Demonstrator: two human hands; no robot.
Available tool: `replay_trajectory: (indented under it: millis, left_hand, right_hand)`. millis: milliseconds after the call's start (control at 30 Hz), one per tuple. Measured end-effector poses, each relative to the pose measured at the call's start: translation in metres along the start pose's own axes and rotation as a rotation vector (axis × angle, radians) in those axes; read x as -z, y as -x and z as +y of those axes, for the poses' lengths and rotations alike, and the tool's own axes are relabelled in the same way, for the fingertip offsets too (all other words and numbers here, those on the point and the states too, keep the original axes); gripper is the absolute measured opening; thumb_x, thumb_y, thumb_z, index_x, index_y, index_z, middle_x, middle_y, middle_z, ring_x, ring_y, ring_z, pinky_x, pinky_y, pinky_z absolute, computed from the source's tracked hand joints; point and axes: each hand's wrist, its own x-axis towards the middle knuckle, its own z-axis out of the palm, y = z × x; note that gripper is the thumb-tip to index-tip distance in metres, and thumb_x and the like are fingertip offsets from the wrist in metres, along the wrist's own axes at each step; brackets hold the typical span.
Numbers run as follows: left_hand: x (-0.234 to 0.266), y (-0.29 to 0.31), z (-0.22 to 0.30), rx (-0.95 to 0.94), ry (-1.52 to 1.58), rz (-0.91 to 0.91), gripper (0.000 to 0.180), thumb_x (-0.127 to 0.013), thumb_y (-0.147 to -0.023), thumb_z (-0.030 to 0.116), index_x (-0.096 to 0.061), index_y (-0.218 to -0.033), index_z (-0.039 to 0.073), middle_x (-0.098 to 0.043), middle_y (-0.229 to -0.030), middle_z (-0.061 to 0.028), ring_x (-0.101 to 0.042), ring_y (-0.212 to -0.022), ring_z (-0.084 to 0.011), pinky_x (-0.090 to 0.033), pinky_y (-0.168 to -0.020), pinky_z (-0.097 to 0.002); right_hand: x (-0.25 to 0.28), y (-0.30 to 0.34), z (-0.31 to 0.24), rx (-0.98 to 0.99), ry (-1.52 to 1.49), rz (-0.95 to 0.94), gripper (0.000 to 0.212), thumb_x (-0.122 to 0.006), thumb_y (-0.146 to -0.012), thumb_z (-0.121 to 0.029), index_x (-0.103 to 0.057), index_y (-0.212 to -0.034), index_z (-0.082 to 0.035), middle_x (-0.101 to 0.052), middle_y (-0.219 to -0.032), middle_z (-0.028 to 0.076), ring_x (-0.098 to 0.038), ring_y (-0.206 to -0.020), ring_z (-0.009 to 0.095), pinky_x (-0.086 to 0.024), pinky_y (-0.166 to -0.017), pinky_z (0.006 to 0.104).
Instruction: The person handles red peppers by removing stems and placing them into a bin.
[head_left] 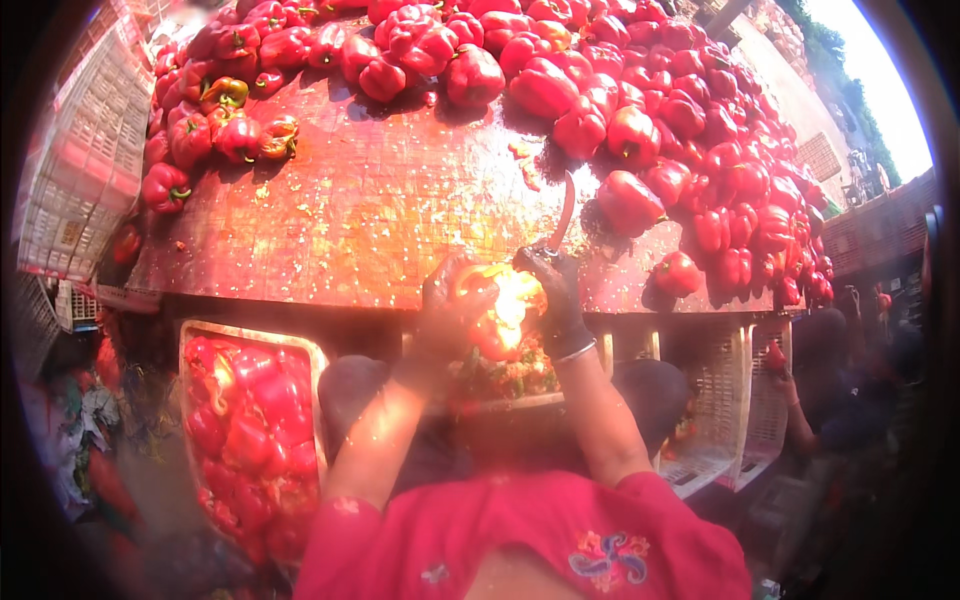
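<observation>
A cut-open red bell pepper (497, 335), its inside glaring bright in the sun, is between my hands at the table's near edge. My left hand (447, 305) is closed round its left side. My right hand (556, 300), in a dark glove, is closed on a knife (564, 212) and rests against the pepper's right side. The knife's curved blade points away over the table, its handle mostly hidden in the glove. Right below the pepper, a container (510, 403) between my knees holds seedy pepper scraps (515, 375).
Whole red peppers (690, 150) are heaped along the far and right sides of the wet table (330, 220). A crate (322, 385) of cut red pepper pieces stands at my left. More crates (720, 400) stand at right. Another person's hand (786, 385) holds a pepper at far right.
</observation>
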Motion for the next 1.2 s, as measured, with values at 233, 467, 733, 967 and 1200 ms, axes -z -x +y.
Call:
replay_trajectory:
  millis: [233,467,733,967,1200]
  left_hand:
    - [-0.01,-0.011,0.005,0.14,-0.101,0.129,0.016,-0.057,-0.078,0.007,-0.055,-0.092,-0.001,-0.059,-0.086,-0.0058,-0.055,-0.081,-0.0106,-0.046,-0.073,-0.0252]
    - [-0.02,-0.001,-0.031,0.197,-0.163,0.227,0.014,-0.06,-0.078,0.007,-0.055,-0.09,0.0,-0.058,-0.083,-0.0032,-0.053,-0.076,-0.0097,-0.045,-0.07,-0.0245]
    - [-0.017,0.026,-0.094,-0.017,-0.689,0.167,0.039,-0.061,-0.077,0.02,-0.053,-0.114,0.011,-0.048,-0.111,-0.0138,-0.057,-0.085,-0.0261,-0.05,-0.069,-0.0348]
    - [-0.011,0.012,-0.06,0.33,-0.025,0.156,0.058,-0.066,-0.069,0.03,-0.049,-0.12,0.008,-0.046,-0.12,-0.0191,-0.053,-0.098,-0.0336,-0.046,-0.083,-0.0415]
    - [-0.02,0.01,-0.051,-0.223,-0.809,0.325,0.012,-0.06,-0.083,0.013,-0.059,-0.089,0.003,-0.061,-0.08,-0.0052,-0.059,-0.068,-0.0134,-0.051,-0.062,-0.0264]
  right_hand:
    - [0.008,-0.008,-0.021,-0.547,-0.356,0.207,0.013,-0.066,-0.078,-0.011,-0.062,-0.084,0.0,-0.061,-0.072,0.0,-0.055,-0.066,0.007,-0.044,-0.06,0.023]
    - [0.0,0.015,0.016,0.077,0.413,-0.096,0.025,-0.071,-0.068,-0.025,-0.065,-0.083,-0.006,-0.059,-0.072,0.012,-0.058,-0.067,0.029,-0.045,-0.062,0.0369]
    - [-0.032,0.031,-0.007,0.144,0.522,0.318,0.021,-0.068,-0.063,-0.009,-0.064,-0.083,-0.007,-0.059,-0.073,0.01,-0.058,-0.068,0.027,-0.045,-0.064,0.0355]
    - [-0.03,0.046,0.007,-0.453,-0.35,0.529,0.01,-0.066,-0.077,-0.009,-0.06,-0.083,-0.004,-0.057,-0.067,0.0,-0.053,-0.053,0.009,-0.042,-0.043,0.0223]
    - [0.001,0.055,0.011,-0.607,-0.565,0.395,0.023,-0.052,-0.089,-0.018,-0.051,-0.068,-0.009,-0.047,-0.065,-0.003,-0.041,-0.059,0.006,-0.035,-0.052,0.0229]
